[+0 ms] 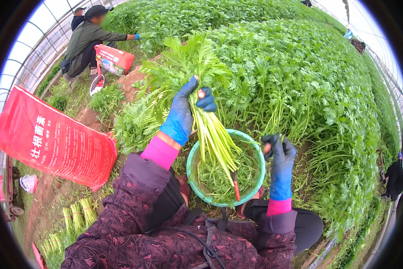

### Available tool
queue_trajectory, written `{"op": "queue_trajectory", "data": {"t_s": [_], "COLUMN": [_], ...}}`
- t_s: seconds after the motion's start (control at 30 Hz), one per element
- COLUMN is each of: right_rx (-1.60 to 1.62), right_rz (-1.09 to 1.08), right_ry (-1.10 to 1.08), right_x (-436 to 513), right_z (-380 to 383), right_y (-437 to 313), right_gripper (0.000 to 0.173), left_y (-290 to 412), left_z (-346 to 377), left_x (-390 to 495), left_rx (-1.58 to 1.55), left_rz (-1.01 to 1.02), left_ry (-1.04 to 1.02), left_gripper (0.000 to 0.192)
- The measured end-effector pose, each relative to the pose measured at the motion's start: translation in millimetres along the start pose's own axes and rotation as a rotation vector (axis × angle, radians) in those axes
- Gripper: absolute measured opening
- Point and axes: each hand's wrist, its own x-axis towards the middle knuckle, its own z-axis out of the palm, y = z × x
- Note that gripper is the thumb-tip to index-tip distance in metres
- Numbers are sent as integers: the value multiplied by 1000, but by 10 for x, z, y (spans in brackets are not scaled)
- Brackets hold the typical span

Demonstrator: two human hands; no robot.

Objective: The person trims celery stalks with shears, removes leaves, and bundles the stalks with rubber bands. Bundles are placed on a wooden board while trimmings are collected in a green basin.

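A bunch of leafy chrysanthemum greens [218, 134] is gripped in my left hand [191, 104], in a blue glove with bare fingertips. Its leaves point up and away, and its pale stems hang over a turquoise tub [192, 178]. My right hand [281, 158], in a darkly stained blue glove, hovers beside the tub's right rim with bent fingers. A speck of green shows at those fingers; whether they hold it is unclear. Inside the tub, a small red-handled knife [237, 191] rests on loose leaf trimmings [215, 181], its dark blade partly covered by stems.
Dense rows of greens [306, 74] grow ahead and right. Cut greens [137, 124] lie left of the tub. A large red printed sack [56, 141] stands farther left, near banded bundles [77, 215]. A crouching person [87, 43] works beside another red bag [114, 59] and a white bucket [97, 85].
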Motion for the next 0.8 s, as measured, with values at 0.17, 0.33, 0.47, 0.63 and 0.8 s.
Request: {"op": "queue_trajectory", "data": {"t_s": [0.17,0.33,0.47,0.63,0.8], "right_rx": [146,737,789,887,772], "right_rz": [-85,414,401,597,638], "right_ry": [-481,-959,-897,-849,-676], "right_x": [511,211,-45,-251,-398], "right_z": [280,651,688,608,459], "right_y": [80,153,163,209,178], "right_gripper": [67,105,108,61,51], "left_y": [-208,-250,-198,-213,-312], "left_z": [119,98,13,-52,-69], "left_x": [37,99,146,188,178], "left_rx": [-153,-117,-21,53,96], "left_rz": [-125,-116,-68,-75,-103], "left_ry": [-45,-53,34,56,45], "left_gripper": [41,41,42,43,44]}}
